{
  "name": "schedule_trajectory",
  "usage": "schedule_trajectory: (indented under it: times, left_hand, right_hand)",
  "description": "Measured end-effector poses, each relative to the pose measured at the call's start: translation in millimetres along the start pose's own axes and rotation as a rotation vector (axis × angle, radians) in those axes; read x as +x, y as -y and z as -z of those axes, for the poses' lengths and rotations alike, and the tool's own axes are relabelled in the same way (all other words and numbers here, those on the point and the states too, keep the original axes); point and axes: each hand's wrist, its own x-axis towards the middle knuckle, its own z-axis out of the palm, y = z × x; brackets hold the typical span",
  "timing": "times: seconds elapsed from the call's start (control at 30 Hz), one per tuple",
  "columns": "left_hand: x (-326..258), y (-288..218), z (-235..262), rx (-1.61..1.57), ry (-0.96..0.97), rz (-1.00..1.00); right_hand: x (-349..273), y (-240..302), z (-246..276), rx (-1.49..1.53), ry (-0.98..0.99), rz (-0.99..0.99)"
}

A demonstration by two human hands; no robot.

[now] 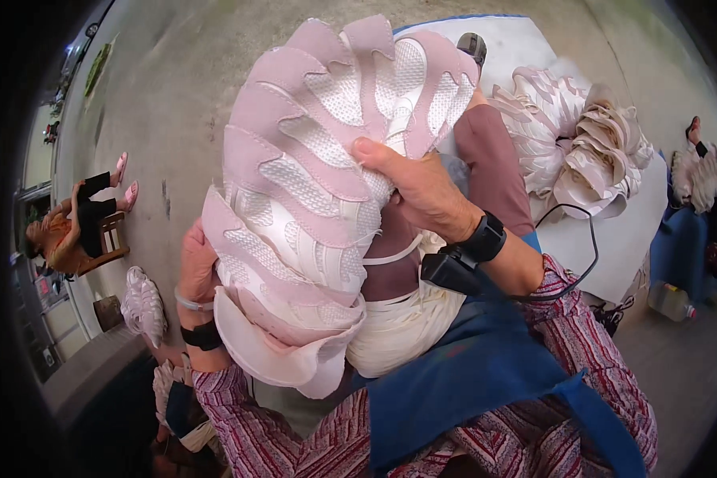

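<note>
A fanned stack of pink and white mesh shoe uppers (311,183) is held up over my lap. My right hand (426,191) grips it at the inner side, thumb on top and fingers underneath. At the stack's left edge my left hand (197,267) is closed around the outer side, its fingertips hidden behind the uppers. The lowest upper (295,342) opens toward me, with its pale lining showing. Beneath the stack, a cream-white bundle of thin strands or layered edges (406,334) rests on my lap, against a blue apron (470,366).
Right of my leg, a white sheet (605,247) bears piles of similar uppers (589,143). A black cable (593,231) loops by my right wrist. At left, a person sits on a wooden chair (107,247) near a bundle of uppers (143,307). A clear plastic container (671,301) stands far right.
</note>
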Motion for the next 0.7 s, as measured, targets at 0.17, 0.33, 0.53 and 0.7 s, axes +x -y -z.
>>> schedule_trajectory:
  times: [0.17, 0.33, 0.53, 0.7]
  left_hand:
    - [-38.0, -24.7, -50.6, 0.209, 0.071, -0.127]
    - [-39.2, -39.4, -104.1, 0.324, 0.160, -0.132]
    - [-9.0, -38.7, -99.8, 0.284, 0.249, -0.033]
    - [59.0, 4.6, -88.6, 0.191, 0.183, 0.074]
  right_hand:
    - [-44.3, 3.9, 32.0, 0.306, -0.046, -0.050]
    - [-75.9, 13.3, 67.6, 0.373, -0.116, -0.025]
    - [-88.5, 1.0, 101.8, 0.368, -0.045, -0.058]
    - [-64.0, -16.0, 140.3, 0.383, -0.250, -0.034]
